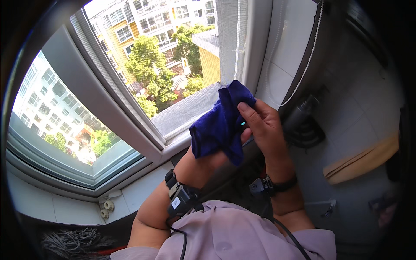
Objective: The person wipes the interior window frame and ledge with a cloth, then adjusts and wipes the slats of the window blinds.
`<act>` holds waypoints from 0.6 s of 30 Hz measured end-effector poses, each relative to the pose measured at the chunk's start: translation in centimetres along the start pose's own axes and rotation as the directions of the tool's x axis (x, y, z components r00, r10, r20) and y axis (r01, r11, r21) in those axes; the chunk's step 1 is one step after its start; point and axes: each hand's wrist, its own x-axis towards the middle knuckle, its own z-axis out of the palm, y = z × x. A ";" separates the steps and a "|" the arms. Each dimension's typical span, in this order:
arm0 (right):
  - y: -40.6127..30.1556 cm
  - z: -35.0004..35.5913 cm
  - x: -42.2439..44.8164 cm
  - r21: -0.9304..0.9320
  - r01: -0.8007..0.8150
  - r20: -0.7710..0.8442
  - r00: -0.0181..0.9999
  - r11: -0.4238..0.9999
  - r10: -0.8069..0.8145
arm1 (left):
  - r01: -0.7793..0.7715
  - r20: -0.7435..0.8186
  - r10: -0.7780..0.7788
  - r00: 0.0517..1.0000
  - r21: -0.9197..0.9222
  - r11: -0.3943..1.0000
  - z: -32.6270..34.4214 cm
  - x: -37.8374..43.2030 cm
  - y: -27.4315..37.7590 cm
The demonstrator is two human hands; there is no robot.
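Note:
A dark blue cloth (216,128) is bunched up in front of the window's lower right corner. My right hand (265,122) grips its right side, with the thumb on top and the fingers behind. My left hand (213,164) is underneath, with the cloth draped over it. Its fingers are hidden, so its grip cannot be seen. Both wrists wear black straps with small devices, the left device (183,201) and the right device (261,187).
A white window frame (156,156) with a mesh screen (182,117) stands ahead. On the tiled sill (35,203) lie small pipe fittings (106,208). A bead chain (308,63) hangs at right, above a dark bottle (305,105). A grey mop head (74,240) lies lower left.

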 end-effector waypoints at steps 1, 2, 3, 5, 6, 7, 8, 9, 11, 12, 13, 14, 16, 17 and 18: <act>0.0 -0.1 -0.1 -0.005 0.002 -0.004 1.000 1.000 -0.002 | -0.034 -0.016 0.035 0.999 0.093 0.995 0.1 0.1 -0.1; 0.0 -0.2 -0.3 -0.060 -0.054 -0.034 0.998 0.997 0.052 | -0.032 -0.013 0.033 0.999 0.090 0.995 -0.2 0.1 -0.2; -0.1 -0.2 0.0 -0.109 -0.097 -0.058 0.994 0.989 0.091 | 0.020 0.035 -0.020 0.999 0.011 1.000 -0.7 0.4 0.2; 1.1 0.0 -0.1 -0.282 0.032 -0.126 0.990 0.959 -0.070 | 0.065 0.093 -0.060 0.994 -0.057 0.996 -1.3 0.5 0.6; 1.0 -0.1 -0.1 -0.418 0.156 -0.123 0.966 0.895 -0.226 | 0.053 0.004 -0.053 0.999 -0.047 0.997 -0.8 0.6 0.3; 1.4 0.4 0.3 -0.534 0.267 -0.093 0.924 0.802 -0.370 | 0.005 -0.094 -0.007 0.996 -0.019 1.000 -0.9 0.3 1.0; 0.4 1.1 0.1 -0.569 0.399 0.091 0.900 0.719 -0.427 | -0.016 0.015 0.017 1.000 -0.027 1.000 -2.2 0.4 1.4; -0.5 1.2 -0.4 -0.596 0.512 0.256 0.851 0.619 -0.458 | -0.106 -0.105 0.102 0.989 -0.029 0.994 -0.7 0.7 1.2; -0.9 2.8 -1.1 -0.629 0.597 0.425 0.800 0.497 -0.424 | -0.138 -0.176 0.154 0.972 0.100 0.985 2.1 0.1 1.9; -0.7 3.1 -1.3 -0.631 0.611 0.431 0.788 0.478 -0.440 | -0.121 -0.172 0.150 0.974 0.169 0.978 2.4 -0.1 2.4; -0.8 3.2 -1.1 -0.607 0.634 0.421 0.768 0.479 -0.482 | -0.163 -0.147 0.203 0.968 0.245 0.956 2.8 -0.3 2.5; -0.9 2.9 -0.8 -0.581 0.643 0.392 0.759 0.500 -0.520 | -0.156 -0.114 0.185 0.976 0.227 0.961 3.6 -0.3 2.4; -0.9 2.8 -0.3 -0.539 0.660 0.355 0.741 0.523 -0.570 | -0.151 -0.084 0.174 0.981 0.230 0.961 5.7 -1.4 2.7; -1.3 2.8 0.0 -0.500 0.669 0.294 0.728 0.549 -0.619 | -0.198 0.000 0.233 0.972 0.530 0.825 7.0 -2.2 3.1; -1.5 2.9 0.4 -0.459 0.679 0.238 0.715 0.573 -0.657 | -0.240 0.030 0.277 0.960 0.597 0.766 7.7 -2.6 3.9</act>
